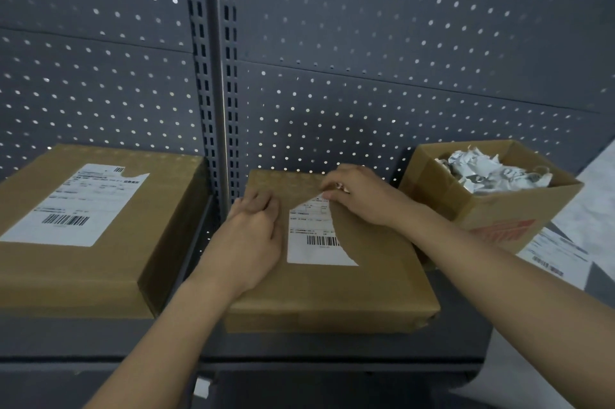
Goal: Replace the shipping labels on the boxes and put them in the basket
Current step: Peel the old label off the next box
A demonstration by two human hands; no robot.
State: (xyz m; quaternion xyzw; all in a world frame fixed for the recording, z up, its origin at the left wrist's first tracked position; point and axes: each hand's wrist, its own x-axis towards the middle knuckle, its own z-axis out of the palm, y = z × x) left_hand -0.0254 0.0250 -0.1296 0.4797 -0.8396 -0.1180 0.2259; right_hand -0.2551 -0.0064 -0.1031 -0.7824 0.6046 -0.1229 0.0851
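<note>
On the dark shelf [299, 348], between a second labelled box [83, 269] and an open carton [492, 209] of crumpled paper scraps [492, 172], lies the middle box [332, 292]. The right hand [359, 199] pinches the torn upper edge of its label [316, 252]. The left hand [253, 235], fingers curled around nothing, presses the box top.

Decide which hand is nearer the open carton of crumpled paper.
Right. The right hand pinches the label close beside the open carton; the left hand rests on the box farther away, across the label.
</note>
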